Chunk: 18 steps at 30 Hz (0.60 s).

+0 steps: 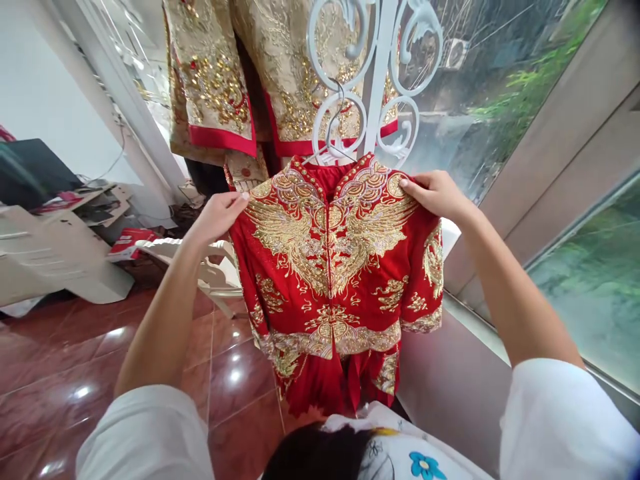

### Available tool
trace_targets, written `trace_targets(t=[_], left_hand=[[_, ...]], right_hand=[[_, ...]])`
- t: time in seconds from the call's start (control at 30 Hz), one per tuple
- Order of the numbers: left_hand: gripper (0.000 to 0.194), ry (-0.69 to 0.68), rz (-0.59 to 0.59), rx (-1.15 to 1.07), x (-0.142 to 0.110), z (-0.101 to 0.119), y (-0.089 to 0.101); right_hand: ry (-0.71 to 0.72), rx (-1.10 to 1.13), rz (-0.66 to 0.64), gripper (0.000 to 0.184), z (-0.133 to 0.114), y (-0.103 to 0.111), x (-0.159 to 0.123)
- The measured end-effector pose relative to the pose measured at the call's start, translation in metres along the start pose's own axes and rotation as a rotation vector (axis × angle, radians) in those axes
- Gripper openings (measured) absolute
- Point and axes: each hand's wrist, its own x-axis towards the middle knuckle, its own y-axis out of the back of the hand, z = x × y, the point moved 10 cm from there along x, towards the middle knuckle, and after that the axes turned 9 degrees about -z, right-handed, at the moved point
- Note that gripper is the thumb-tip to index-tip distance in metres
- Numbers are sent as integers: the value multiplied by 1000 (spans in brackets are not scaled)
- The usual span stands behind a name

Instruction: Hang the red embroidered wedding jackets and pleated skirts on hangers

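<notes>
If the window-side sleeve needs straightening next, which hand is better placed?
Probably the right hand: it holds the red jacket at the shoulder above that sleeve, while the left hand is at the opposite shoulder.

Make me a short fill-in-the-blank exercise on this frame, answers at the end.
1. The chest embroidery on the red jacket is mainly ____ in colour.
2. The left hand and right hand hold the jacket by its ____.
3. The person's own sleeves are ____.

Missing words: gold; shoulders; white.
</notes>
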Motion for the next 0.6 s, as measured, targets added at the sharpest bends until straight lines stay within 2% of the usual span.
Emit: trace_targets(t=[0.07, 0.17, 0.23, 0.33, 0.47, 0.53, 0.6], left_hand=[[36, -17, -4, -20, -10, 6, -6], [41, -32, 88, -8, -17, 20, 2], [47, -34, 141, -4, -14, 31, 11], [47, -51, 178, -18, -4, 51, 28], [48, -148, 286, -6, -13, 81, 51], [47, -157, 292, 1, -30, 87, 51], [44, -125, 253, 19, -50, 85, 43]], right_hand=[[78, -46, 33, 48, -13, -1, -1], [101, -14, 100, 48, -18, 1, 3], [92, 27, 167, 49, -17, 11, 6], [98, 81, 275, 49, -20, 37, 1], [105, 103, 378, 52, -32, 66, -30], [88, 96, 371, 52, -35, 66, -52], [46, 96, 329, 50, -31, 56, -72]])
